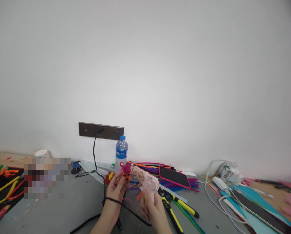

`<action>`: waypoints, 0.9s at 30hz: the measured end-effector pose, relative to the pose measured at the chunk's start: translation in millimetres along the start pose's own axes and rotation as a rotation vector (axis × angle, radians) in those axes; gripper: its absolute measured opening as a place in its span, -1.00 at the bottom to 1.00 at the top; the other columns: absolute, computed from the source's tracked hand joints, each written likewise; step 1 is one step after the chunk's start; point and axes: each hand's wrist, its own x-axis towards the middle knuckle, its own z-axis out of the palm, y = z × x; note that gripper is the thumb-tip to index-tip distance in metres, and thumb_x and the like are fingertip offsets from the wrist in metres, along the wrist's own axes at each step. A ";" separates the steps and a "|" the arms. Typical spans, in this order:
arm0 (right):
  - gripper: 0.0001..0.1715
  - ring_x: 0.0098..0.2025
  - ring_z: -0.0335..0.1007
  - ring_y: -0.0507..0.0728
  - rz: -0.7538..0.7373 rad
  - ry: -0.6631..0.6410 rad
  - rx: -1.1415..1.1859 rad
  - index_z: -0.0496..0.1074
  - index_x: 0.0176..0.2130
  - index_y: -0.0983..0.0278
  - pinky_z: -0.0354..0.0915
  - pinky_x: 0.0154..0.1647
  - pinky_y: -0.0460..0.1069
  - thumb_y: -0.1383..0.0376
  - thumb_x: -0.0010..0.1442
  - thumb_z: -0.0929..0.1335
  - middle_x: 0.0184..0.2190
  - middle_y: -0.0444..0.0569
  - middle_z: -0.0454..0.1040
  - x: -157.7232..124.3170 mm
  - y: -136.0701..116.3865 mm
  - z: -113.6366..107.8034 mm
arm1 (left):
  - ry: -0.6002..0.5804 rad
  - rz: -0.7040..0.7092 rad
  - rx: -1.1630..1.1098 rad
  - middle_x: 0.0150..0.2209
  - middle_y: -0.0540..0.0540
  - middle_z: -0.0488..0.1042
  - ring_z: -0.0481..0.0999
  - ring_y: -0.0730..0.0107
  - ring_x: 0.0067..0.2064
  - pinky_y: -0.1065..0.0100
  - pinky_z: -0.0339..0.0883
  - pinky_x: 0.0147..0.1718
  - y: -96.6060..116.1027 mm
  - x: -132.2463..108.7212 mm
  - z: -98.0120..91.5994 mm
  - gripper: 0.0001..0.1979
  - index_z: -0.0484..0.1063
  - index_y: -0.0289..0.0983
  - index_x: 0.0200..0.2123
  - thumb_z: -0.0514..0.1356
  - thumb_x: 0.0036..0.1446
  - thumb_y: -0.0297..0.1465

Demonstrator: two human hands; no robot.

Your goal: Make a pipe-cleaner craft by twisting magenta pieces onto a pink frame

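My left hand (115,189) is closed around a small pipe-cleaner figure (127,169), pink on top with orange and black below; part of it is hidden by the fingers. Around the handle of a pale pink hot glue gun (149,182) my right hand (150,204) is wrapped. The gun's nozzle end points left, close beside the figure; whether they touch I cannot tell. A black cord (128,208) runs across my left wrist and below the gun. Red and yellow fuzzy pieces (109,177) lie just left of the figure.
Behind my hands stands a water bottle (121,152). A pink-edged phone (174,177) rests on colourful pipe cleaners (194,186). Yellow-black cutters (171,215) lie at right, near white cables (221,198). A black plug cord (94,152) hangs from the wall socket (87,129). Yellow-handled pliers (4,193) lie left.
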 end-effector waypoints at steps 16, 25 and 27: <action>-0.38 -0.79 -0.20 -0.15 0.029 -0.016 0.019 0.29 -0.39 0.26 -0.18 -0.81 -0.21 -0.20 -0.09 0.42 -0.80 -0.40 0.05 5.6 5.0 -5.5 | -0.051 -0.133 0.049 -0.49 -0.07 0.63 0.63 0.27 -0.50 0.45 0.46 -0.53 3.9 -6.5 2.2 -0.51 0.53 -0.32 -0.39 0.55 -0.48 -0.31; -0.29 -0.81 -0.16 -0.15 0.087 0.028 -0.045 0.24 -0.47 0.24 -0.14 -0.82 -0.20 -0.28 -0.25 0.43 -0.81 -0.40 0.06 6.9 -2.0 -4.1 | -0.011 -0.186 0.046 -0.55 -0.03 0.61 0.61 0.28 -0.55 0.46 0.42 -0.60 7.8 -9.4 8.3 -0.51 0.48 -0.29 -0.48 0.55 -0.57 -0.29; -0.28 -0.81 -0.18 -0.16 0.094 0.034 -0.051 0.22 -0.49 0.24 -0.15 -0.82 -0.20 -0.29 -0.27 0.43 -0.82 -0.40 0.05 5.2 -4.7 -2.6 | -0.010 -0.180 0.041 -0.56 -0.03 0.61 0.61 0.29 -0.55 0.45 0.44 -0.57 7.8 -9.2 7.6 -0.52 0.49 -0.28 -0.48 0.55 -0.57 -0.30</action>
